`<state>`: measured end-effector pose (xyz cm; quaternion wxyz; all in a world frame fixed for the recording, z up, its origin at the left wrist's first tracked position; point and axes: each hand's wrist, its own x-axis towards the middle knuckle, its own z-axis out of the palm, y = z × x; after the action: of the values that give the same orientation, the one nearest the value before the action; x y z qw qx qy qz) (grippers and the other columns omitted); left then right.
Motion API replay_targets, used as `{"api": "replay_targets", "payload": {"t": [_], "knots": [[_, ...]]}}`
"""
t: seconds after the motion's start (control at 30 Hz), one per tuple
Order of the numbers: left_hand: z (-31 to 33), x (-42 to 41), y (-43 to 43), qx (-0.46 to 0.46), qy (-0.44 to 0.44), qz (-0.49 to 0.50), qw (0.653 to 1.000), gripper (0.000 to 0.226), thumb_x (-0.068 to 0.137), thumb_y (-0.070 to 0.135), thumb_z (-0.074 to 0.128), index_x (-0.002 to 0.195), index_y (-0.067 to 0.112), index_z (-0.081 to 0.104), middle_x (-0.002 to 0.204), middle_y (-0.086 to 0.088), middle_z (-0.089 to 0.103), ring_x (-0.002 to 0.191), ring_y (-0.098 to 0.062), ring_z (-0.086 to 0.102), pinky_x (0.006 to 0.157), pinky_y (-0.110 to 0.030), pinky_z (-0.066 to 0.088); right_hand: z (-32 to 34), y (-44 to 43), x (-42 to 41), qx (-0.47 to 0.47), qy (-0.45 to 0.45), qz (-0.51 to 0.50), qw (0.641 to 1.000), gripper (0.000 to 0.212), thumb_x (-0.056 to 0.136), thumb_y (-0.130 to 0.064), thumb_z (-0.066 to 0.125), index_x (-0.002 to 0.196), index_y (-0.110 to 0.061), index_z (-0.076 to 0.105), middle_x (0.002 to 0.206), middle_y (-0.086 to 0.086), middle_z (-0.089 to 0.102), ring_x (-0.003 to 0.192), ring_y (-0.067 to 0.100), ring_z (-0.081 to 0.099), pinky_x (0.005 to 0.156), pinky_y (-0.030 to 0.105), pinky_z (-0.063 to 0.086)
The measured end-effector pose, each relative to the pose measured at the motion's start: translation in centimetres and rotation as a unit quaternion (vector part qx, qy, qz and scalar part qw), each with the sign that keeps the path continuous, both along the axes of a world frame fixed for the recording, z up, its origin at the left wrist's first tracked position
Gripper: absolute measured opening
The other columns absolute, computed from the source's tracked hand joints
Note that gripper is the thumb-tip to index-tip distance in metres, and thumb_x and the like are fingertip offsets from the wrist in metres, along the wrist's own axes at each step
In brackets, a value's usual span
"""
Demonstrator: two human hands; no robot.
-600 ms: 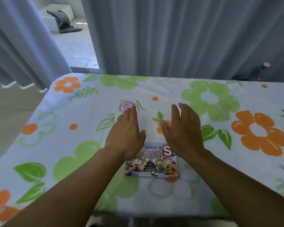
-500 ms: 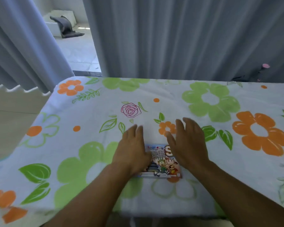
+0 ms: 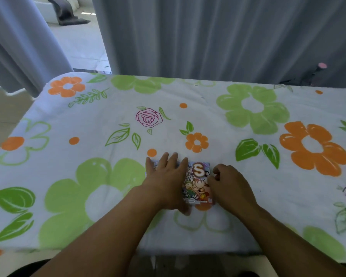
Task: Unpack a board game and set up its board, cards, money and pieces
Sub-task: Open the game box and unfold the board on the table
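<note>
Both hands are dropping lower onto the box (image 3: 198, 182), the left hand (image 3: 166, 182) lying flat with straight fingers on its left half, the right hand (image 3: 228, 184) curling its fingers at the right edge and seeming to pinch it. The box is sitting near the near edge of the table (image 3: 100, 120), small, flat and bright, showing a big S and cartoon kids. Unpacking is only starting, I think; opening the box gently is coming next.
</note>
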<state>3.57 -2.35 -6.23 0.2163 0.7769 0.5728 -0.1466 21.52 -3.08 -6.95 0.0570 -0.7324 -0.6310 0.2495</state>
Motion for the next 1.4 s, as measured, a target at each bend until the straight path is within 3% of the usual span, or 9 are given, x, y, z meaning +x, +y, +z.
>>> {"api": "replay_targets", "payload": {"t": [0.27,0.43,0.57,0.73,0.87,1.03,1.13,1.27,1.4], "knots": [[-0.7,0.0,0.2,0.01,-0.023,0.008,1.0,0.137,0.063,0.058,0.082,0.157,0.018,-0.008,0.164,-0.003,0.004,0.152,-0.025,-0.003,0.115,-0.068,-0.002,0.0,1.5,-0.6,-0.032,0.027,0.02,0.999,0.015,0.094,-0.016,0.046,0.097,-0.016,0.061,0.097,0.003,0.065,0.087,0.024,0.062,0.071,0.033,0.048],[-0.7,0.0,0.1,0.025,-0.037,0.017,0.999,0.138,0.062,0.059,0.082,0.157,0.02,-0.011,0.159,-0.001,0.014,0.148,-0.025,0.009,0.114,-0.071,0.003,0.2,1.9,0.2,-0.056,0.184,-0.023,0.981,0.023,0.083,-0.006,0.051,0.087,-0.017,0.07,0.081,0.003,0.073,0.077,0.027,0.069,0.073,0.051,0.059],[0.3,-0.4,0.4,0.043,-0.05,0.031,0.997,0.135,0.063,0.057,0.08,0.157,0.018,-0.009,0.153,-0.002,0.018,0.142,-0.028,0.016,0.115,-0.068,0.008,1.7,2.3,0.5,-0.071,0.312,-0.076,0.944,0.021,0.091,0.005,0.054,0.095,-0.009,0.069,0.088,0.016,0.073,0.066,0.019,0.07,0.059,0.036,0.057],[1.6,-1.3,0.5,0.057,-0.059,0.036,0.996,0.137,0.062,0.055,0.079,0.155,0.018,-0.013,0.15,-0.001,0.014,0.14,-0.028,0.016,0.117,-0.062,0.011,3.7,2.7,0.6,-0.089,0.362,-0.08,0.925,0.011,0.091,-0.007,0.066,0.1,-0.012,0.068,0.091,0.011,0.075,0.078,0.023,0.074,0.068,0.043,0.061],[2.0,-2.2,0.0,0.069,-0.074,0.032,0.994,0.137,0.061,0.054,0.078,0.154,0.023,-0.018,0.145,0.004,0.011,0.138,-0.026,0.015,0.117,-0.058,0.016,5.1,2.6,-0.1,-0.114,0.382,-0.049,0.916,0.015,0.089,-0.008,0.071,0.102,-0.007,0.066,0.085,0.013,0.076,0.073,0.029,0.075,0.061,0.044,0.062],[2.1,-2.6,-0.3,0.07,-0.108,0.047,0.991,0.148,0.056,0.066,0.081,0.153,0.025,-0.022,0.155,0.008,0.005,0.144,-0.02,0.007,0.118,-0.056,0.017,5.8,2.3,-1.3,-0.095,0.377,0.016,0.921,0.013,0.095,-0.008,0.064,0.106,-0.007,0.068,0.088,0.009,0.077,0.075,0.025,0.076,0.064,0.044,0.063],[2.3,-2.5,0.1,0.09,-0.156,0.064,0.982,0.148,0.054,0.062,0.085,0.155,0.022,-0.015,0.152,0.006,0.013,0.141,-0.02,0.013,0.118,-0.047,0.023,5.9,2.9,-1.4,-0.064,0.378,0.0,0.924,0.02,0.096,-0.003,0.057,0.108,-0.011,0.07,0.093,0.012,0.076,0.081,0.029,0.075,0.067,0.046,0.063],[2.7,-2.4,0.6,0.107,-0.181,0.089,0.974,0.148,0.052,0.056,0.089,0.156,0.019,-0.01,0.149,0.003,0.018,0.137,-0.02,0.018,0.114,-0.034,0.026,5.7,3.4,-1.4,-0.02,0.395,-0.029,0.918,0.037,0.094,-0.002,0.055,0.12,-0.028,0.058,0.105,0.008,0.071,0.089,0.029,0.071,0.067,0.043,0.061],[2.8,-2.3,0.9,0.126,-0.152,0.088,0.976,0.145,0.05,0.056,0.09,0.157,0.019,-0.002,0.149,0.002,0.021,0.136,-0.023,0.021,0.115,-0.039,0.026,5.1,2.6,-1.8,0.159,0.178,0.139,0.961,0.034,0.095,-0.006,0.048,0.118,-0.03,0.059,0.121,-0.008,0.054,0.102,0.01,0.058,0.082,0.034,0.053]]}}
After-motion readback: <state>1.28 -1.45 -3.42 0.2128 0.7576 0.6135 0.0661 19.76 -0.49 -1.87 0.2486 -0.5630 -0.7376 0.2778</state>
